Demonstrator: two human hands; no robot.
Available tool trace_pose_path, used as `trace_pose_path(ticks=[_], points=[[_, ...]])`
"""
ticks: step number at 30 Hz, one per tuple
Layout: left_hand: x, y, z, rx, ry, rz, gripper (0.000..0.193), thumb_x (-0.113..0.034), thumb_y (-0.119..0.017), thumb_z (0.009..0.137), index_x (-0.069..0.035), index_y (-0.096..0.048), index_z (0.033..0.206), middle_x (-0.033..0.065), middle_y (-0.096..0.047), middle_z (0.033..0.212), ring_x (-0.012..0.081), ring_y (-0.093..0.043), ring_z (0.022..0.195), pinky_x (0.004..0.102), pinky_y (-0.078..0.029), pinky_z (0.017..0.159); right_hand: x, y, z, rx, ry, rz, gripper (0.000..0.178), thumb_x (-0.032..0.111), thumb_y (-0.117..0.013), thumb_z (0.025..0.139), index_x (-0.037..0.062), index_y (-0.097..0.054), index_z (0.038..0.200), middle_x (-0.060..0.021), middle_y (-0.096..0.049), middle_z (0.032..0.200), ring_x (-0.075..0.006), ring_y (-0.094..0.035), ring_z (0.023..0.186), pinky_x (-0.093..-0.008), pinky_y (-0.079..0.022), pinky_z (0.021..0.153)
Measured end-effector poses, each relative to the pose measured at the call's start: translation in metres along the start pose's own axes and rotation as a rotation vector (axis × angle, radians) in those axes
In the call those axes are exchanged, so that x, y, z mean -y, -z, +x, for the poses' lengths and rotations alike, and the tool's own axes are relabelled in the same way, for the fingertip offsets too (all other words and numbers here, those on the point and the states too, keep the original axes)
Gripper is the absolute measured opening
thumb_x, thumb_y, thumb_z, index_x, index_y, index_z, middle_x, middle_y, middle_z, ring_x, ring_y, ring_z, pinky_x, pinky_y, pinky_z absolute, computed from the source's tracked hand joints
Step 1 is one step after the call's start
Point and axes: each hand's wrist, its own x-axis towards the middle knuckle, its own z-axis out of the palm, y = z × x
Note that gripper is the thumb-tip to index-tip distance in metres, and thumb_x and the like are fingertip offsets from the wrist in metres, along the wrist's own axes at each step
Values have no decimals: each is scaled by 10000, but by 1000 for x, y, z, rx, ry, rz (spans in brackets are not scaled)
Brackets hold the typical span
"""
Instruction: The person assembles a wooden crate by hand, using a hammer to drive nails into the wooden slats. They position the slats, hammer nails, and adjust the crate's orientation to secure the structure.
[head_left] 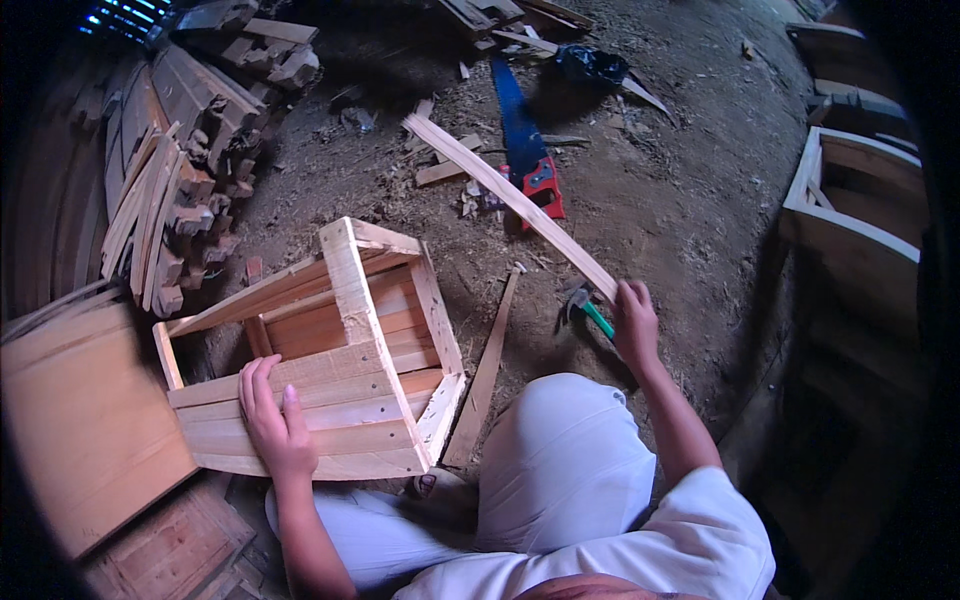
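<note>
Two bare hands are busy below me. The left hand (272, 425) lies flat on the near boards of the crate (370, 385), fingers extended, clasping nothing. The crate sits left of the bent knee (565, 450); it looks stiff and bulky, so I'd take it by its frame. Further right, the slat (515, 203) slants above the floor (690, 200), its near end closed in the right hand (635, 325). It's probably light, springy and splintery, steadier held mid-length.
</note>
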Motion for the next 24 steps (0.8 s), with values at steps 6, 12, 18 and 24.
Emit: trace_pose_path(ticks=[6,12,18,24], points=[[-1,-3,3,9,31,5,361,-214,-471,973,17,-563,1235,216,-561,1253,405,-502,1225,494,-327,1108,11,-55,129,79,159,-449,196,134,-614,902,37,-648,1070,-187,-628,1068,-391,-650,940,-491,-540,837],[2,1,-3,20,59,12,374,-210,-470,964,19,-562,1245,220,-555,1270,404,-497,1239,497,-323,1112,73,-18,238,549,65,-589,304,256,-640,872,-8,-730,993,-224,-730,1029,-380,-720,972,-507,-581,802],[2,-2,4,31,22,9,378,-180,-480,935,30,-562,1239,227,-555,1275,409,-493,1245,501,-319,1118,2,-24,443,-499,330,-337,317,133,-625,844,17,-688,1132,-233,-700,1112,-403,-651,1108,-493,-523,947],[2,0,-2,20,66,36,387,-170,-494,908,37,-568,1227,233,-562,1257,418,-493,1240,508,-316,1122,6,-62,428,107,104,-509,285,139,-587,863,103,-683,1128,-181,-722,1036,-375,-687,1024,-551,-494,900]])
